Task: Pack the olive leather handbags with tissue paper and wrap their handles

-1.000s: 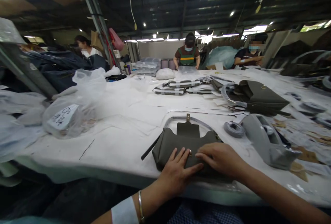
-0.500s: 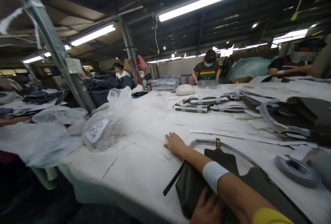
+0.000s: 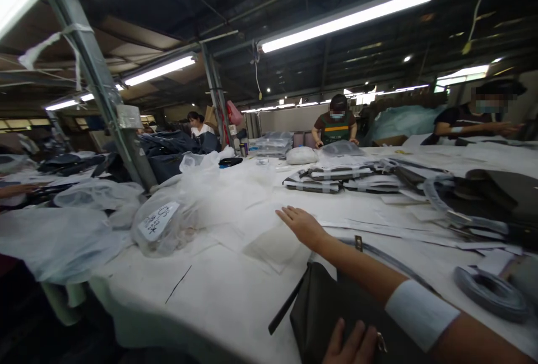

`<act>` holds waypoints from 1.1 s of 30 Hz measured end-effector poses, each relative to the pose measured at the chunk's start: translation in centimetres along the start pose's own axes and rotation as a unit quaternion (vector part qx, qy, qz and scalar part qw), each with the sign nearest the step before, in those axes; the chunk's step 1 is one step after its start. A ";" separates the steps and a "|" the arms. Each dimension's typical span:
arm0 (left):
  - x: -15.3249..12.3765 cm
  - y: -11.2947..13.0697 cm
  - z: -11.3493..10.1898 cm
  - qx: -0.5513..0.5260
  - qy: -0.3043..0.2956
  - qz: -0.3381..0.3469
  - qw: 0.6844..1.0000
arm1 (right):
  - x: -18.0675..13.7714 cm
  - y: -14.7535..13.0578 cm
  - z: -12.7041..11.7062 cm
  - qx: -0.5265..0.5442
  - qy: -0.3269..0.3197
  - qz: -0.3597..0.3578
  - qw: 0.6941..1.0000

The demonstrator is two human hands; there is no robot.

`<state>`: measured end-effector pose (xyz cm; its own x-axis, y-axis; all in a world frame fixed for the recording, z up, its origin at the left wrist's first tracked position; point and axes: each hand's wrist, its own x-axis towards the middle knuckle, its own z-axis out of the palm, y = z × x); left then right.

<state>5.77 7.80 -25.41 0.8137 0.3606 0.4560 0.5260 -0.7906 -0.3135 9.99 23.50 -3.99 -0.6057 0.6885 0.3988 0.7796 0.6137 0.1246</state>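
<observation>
My right hand (image 3: pixel 303 227) reaches over the white tabletop, with a white wrap around the forearm. Its fingers lie over a thin, translucent white sheet (image 3: pixel 269 249), which seems pinched and partly raised. The thumb is hidden. At the bottom edge, my left hand (image 3: pixel 351 347) grips a dark olive bag (image 3: pixel 319 308), its fingers curled on the near side beside a small metal piece. A dark strap (image 3: pixel 288 308) sticks out from the bag's left. A wrapped handle (image 3: pixel 395 260) curves up behind the forearm, with a brass-coloured clasp (image 3: pixel 358 243) close by.
On the left lies a clear plastic bag with a handwritten label (image 3: pixel 158 221), near a metal post (image 3: pixel 96 89). Wrapped dark pieces (image 3: pixel 328 179) lie beyond, with grey coils (image 3: pixel 490 294) at the right. Two co-workers stand across the table (image 3: pixel 231 302); another person sits farther back left.
My right hand has risen slightly away from the tabletop, and the translucent sheet beneath it has shifted. My left hand stays on the bag. The whole view has tilted up a little.
</observation>
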 end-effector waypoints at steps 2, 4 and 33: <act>-0.2 -0.3 -3.2 -0.022 0.046 -0.009 0.999 | -2.5 0.5 -3.4 -0.019 0.021 -0.030 0.999; -0.4 -0.8 -7.1 -0.060 0.068 0.001 0.996 | -6.1 0.9 -6.7 -0.026 0.030 -0.051 0.998; -0.7 -1.1 -11.4 -0.080 0.021 0.015 0.996 | -26.1 -1.2 -5.4 0.182 -0.192 0.044 0.963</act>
<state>1.78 2.75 -15.88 0.8156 0.3179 0.4834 0.4531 -0.8705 -0.1920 25.71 2.68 -9.62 -0.6081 0.7936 0.0181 0.7658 0.5925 -0.2499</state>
